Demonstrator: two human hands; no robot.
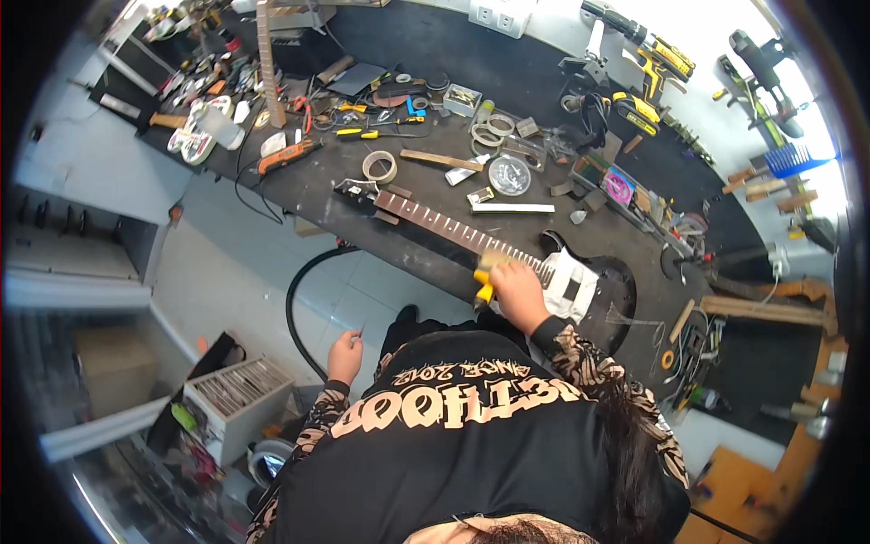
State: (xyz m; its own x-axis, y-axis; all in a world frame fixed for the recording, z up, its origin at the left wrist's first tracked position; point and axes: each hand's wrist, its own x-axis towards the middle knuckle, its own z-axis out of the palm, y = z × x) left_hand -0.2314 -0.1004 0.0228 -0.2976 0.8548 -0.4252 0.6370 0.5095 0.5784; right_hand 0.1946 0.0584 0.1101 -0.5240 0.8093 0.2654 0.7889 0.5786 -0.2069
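An electric guitar [620, 288] with a dark body lies on the workbench, its long fretted neck [444, 224] pointing left. White covering [568, 283] is spread over part of the body, next to the end of the fretboard. Over the upper frets, my right hand [523, 295] is closed around a yellow-and-black-handled tool [485, 288]. A tan, blurred head shows at the tool's far end; its kind is unclear. My left hand [345, 356] hangs off the bench's near edge with fingers curled together. Whatever is between those fingertips is too small to name.
Beyond the neck lie a tape roll [380, 167], a wooden strip [441, 160], a round clear container [509, 175] and a white bar [513, 208]. An orange power tool [288, 157] rests farther left. A black hose [292, 304] curves below the bench edge.
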